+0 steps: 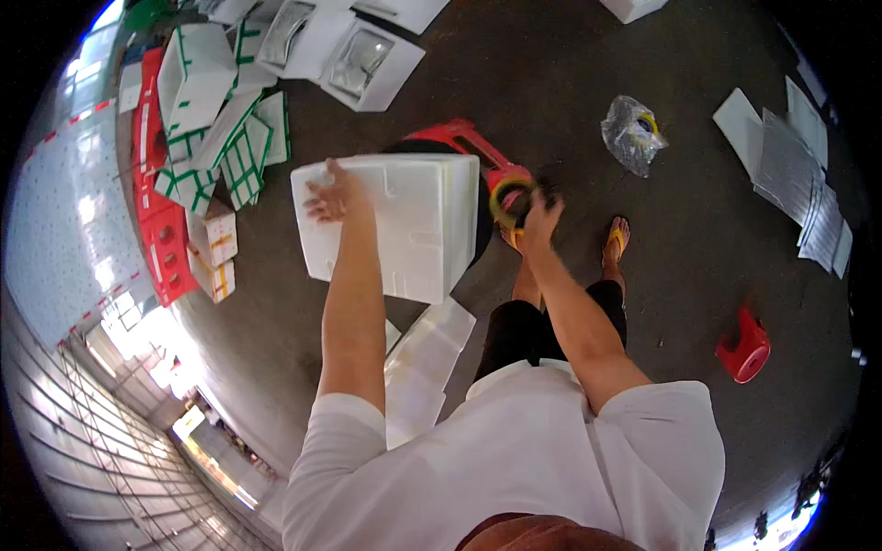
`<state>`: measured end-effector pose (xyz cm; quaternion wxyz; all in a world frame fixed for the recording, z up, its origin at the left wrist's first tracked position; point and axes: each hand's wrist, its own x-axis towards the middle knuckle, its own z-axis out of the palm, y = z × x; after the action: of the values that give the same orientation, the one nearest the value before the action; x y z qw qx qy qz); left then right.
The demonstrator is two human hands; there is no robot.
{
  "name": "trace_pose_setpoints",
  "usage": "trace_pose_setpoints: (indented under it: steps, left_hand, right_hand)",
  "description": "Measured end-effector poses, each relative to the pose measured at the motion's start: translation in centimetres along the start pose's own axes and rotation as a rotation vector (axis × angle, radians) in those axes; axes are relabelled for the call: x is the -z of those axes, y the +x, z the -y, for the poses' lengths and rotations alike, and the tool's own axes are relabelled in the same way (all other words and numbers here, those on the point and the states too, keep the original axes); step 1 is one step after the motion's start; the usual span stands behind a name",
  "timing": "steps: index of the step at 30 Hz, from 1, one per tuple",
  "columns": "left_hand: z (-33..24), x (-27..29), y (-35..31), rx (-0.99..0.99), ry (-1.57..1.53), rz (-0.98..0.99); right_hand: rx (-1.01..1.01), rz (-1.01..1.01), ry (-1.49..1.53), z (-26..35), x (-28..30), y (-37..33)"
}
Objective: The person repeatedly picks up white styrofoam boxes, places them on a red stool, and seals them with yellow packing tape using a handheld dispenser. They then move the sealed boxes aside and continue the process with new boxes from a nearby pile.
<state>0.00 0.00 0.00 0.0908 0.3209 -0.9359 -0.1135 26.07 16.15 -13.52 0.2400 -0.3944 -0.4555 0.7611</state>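
Note:
A white foam box [418, 216] stands in front of me, a little left of the middle. My left hand [335, 195] is over its far left part, fingers spread and holding nothing. Whether the fingertips touch the foam I cannot tell. My right hand [544, 219] is closed on a roll of yellow tape [497, 204], just beyond the box's right side; the hand is slightly blurred. A red plastic piece [455, 134] and a dark round surface [483, 220] show behind and beside the box, mostly covered by it.
Green-taped foam boxes [195, 78] are piled at the far left by red barriers [165, 248]. Open boxes with clear liners [358, 64] lie at the back. A plastic bag [630, 136], silvery sheets [790, 165] and a red plastic object [746, 347] are on the right. White panels [427, 358] lie nearby.

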Motion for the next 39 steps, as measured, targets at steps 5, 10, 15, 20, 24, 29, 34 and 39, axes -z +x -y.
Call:
trace_pose_setpoints:
  steps: [5, 10, 15, 20, 24, 29, 34, 39]
  left_hand:
    - [-3.8, -2.8, 0.1, -0.207, -0.165, -0.111]
    - [1.1, 1.3, -1.5, -0.305, -0.207, 0.092]
    - [5.7, 4.9, 0.8, -0.147, -0.992, 0.244]
    - [15.4, 5.5, 6.4, 0.254, -0.942, 0.384]
    - [15.3, 3.4, 7.9, 0.248, -0.873, 0.979]
    - [16.8, 9.1, 5.7, 0.279, -0.926, 0.948]
    - [17.3, 17.8, 2.4, 0.21, -0.928, 0.699]
    - [22.8, 16.8, -2.5, 0.034, -1.201, 0.479]
  right_hand:
    - [-0.092, -0.312, -0.251, 3.3, -4.8, 7.4]
    - [-0.577, -0.009, 0.133, 6.5, 1.0, 1.2]
    - [-0.435, 0.19, 0.262, 17.7, -5.3, 3.0]
    - [-0.53, 0.708, 0.352, 16.8, -19.0, 6.0]
    - [-0.545, 0.534, 0.155, 13.8, -23.4, 5.5]
    - [-0.516, 0.498, 0.301, 15.0, -22.5, 1.5]
    - [-0.439, 0.608, 0.434, 24.2, -18.8, -6.5]
    - [-0.538, 0.476, 0.301, 26.2, -12.4, -12.5]
